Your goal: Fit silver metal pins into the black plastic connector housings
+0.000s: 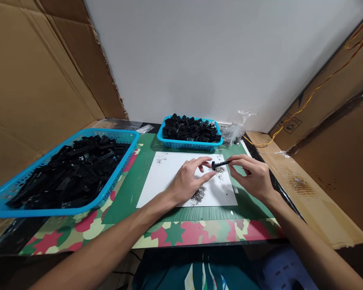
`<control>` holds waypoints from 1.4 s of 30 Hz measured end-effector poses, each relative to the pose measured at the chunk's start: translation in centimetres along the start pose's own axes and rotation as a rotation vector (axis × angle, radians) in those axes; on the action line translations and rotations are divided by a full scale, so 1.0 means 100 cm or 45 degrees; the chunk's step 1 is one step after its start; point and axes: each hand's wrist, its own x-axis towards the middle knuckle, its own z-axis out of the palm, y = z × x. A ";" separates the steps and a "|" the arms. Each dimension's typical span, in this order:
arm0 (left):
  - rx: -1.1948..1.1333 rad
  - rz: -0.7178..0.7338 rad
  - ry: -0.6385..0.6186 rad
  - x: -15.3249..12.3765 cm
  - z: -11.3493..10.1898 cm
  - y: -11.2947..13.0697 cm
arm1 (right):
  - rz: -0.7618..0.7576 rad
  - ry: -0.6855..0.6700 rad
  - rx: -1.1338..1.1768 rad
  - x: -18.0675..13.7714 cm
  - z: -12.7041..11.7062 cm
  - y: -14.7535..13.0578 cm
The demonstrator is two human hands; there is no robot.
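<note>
My left hand (187,177) is closed in a pinch, thumb and forefinger on a small black plastic piece (213,165). Between the fingertips of my right hand (252,175) is a thin dark tool (223,163), tweezers-like in shape, whose tip reaches the black piece. Where the two meet, the detail is too small to make out. Both hands are over a white sheet (160,181). Under my left hand lies a heap of tiny metal bits (199,195), and a second small heap (219,172) is behind the black piece.
A large blue basket (133,141) of long black plastic parts (78,165) stands at the left. Behind the sheet, a smaller blue basket (186,143) holds black pieces (190,129). Clear plastic bags (232,133) lie beside it. Cardboard walls (335,121) flank the table.
</note>
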 end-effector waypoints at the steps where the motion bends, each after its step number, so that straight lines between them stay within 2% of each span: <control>1: -0.007 0.028 0.000 -0.001 0.001 0.002 | -0.009 -0.014 0.027 -0.003 0.000 -0.006; 4: -0.007 0.110 0.029 -0.006 0.006 0.003 | 0.003 -0.109 0.119 -0.011 -0.002 -0.018; 6: 0.035 0.162 0.012 -0.007 0.007 0.001 | 0.106 -0.126 0.185 -0.016 -0.005 -0.020; 10: 0.279 0.392 -0.208 -0.009 0.009 -0.002 | 0.575 -0.023 0.348 -0.022 -0.010 -0.014; 13: 0.441 0.536 -0.332 -0.011 0.012 -0.002 | 0.859 -0.148 0.443 -0.025 -0.006 -0.006; 16: 0.500 0.576 -0.366 -0.013 0.017 -0.002 | 0.936 -0.276 0.466 -0.029 0.002 -0.003; 20: 0.462 0.526 -0.394 -0.014 0.023 -0.001 | 1.045 -0.305 0.426 -0.035 0.008 -0.005; 30: 0.482 0.538 -0.419 -0.015 0.026 0.000 | 0.998 -0.256 0.306 -0.037 0.013 -0.007; 42: 0.519 0.567 -0.394 -0.016 0.028 0.000 | 0.961 -0.324 0.282 -0.034 0.015 -0.014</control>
